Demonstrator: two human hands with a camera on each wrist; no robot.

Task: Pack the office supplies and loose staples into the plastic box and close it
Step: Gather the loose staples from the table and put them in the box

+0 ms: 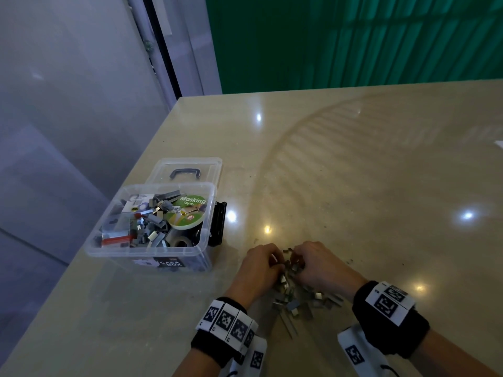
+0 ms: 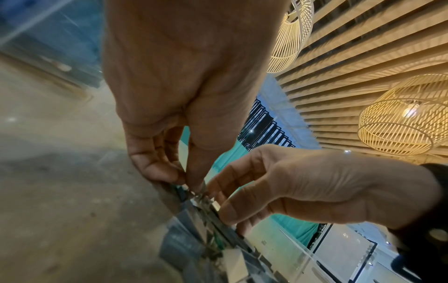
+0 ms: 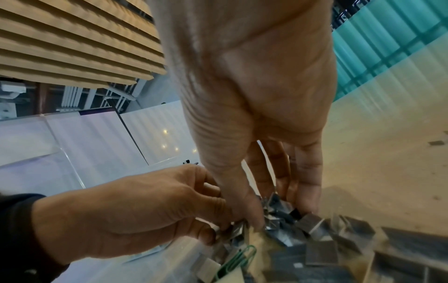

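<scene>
A clear plastic box (image 1: 152, 251) stands open at the table's left edge, filled with staple strips and a masking tape roll (image 1: 187, 212). Its lid (image 1: 211, 170) lies flat behind it. A pile of loose staples (image 1: 299, 299) sits near the front edge of the table. My left hand (image 1: 275, 263) and right hand (image 1: 298, 261) meet over the far end of the pile, fingers curled, each pinching a bunch of staples (image 2: 201, 199). In the right wrist view the staples (image 3: 312, 227) spread below my fingers, with a green paper clip (image 3: 238, 258) among them.
The beige table (image 1: 353, 172) stretches far and right of my hands. A few stray staple bits (image 1: 349, 261) lie to the right of the pile. The table's left edge runs just beside the box. A black latch (image 1: 219, 224) sticks out on the box's right side.
</scene>
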